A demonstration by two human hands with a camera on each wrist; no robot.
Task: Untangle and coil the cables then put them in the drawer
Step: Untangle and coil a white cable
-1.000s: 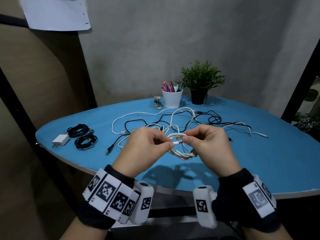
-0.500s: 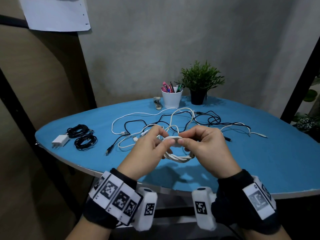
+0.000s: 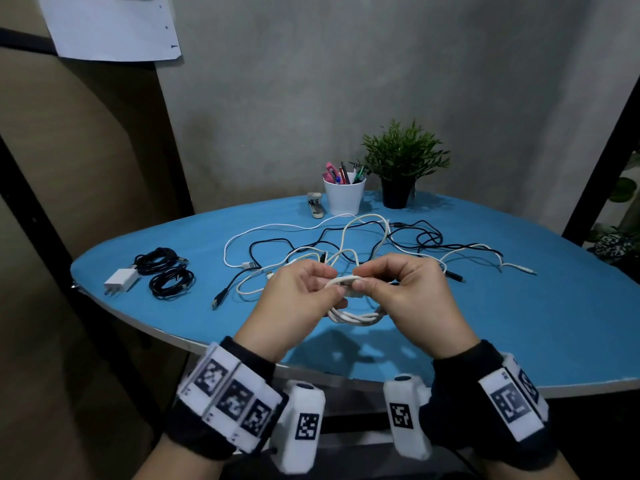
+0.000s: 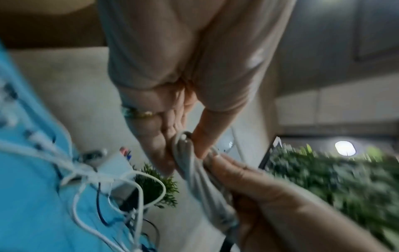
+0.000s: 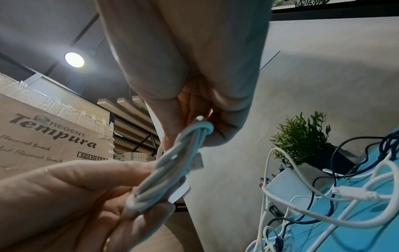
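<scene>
**White coil being tied off above the near table edge**

A small white cable coil (image 3: 353,315) is held between both hands, in the air just above the near part of the blue table (image 3: 519,323). The left hand (image 3: 298,299) is pinched on one side of the bundle, thumb and forefingers pressed together on the strands; the right hand (image 3: 412,299) is clamped on the other side, its fingers curled round the top, where a turn of cable is seen wrapped crosswise around the bundle in the right wrist view.

The step in hand is judged to be the securing of the coil. It would be done well if the loops were kept flat and together under the left pinch while the free end — a plug (image 5: 197,162) is seen lying against the strands — is drawn snug, not tight enough to kink the cable.

The coil is squeezed into a narrow oval. Its long axis runs roughly left to right between the two hands, and its lower loops sag toward the table.

Behind it, the tangled cables (image 3: 363,244) lie unsorted, well apart from two black coils (image 3: 166,275) by a white charger (image 3: 121,279) at the left. No drawer is in view.
</scene>
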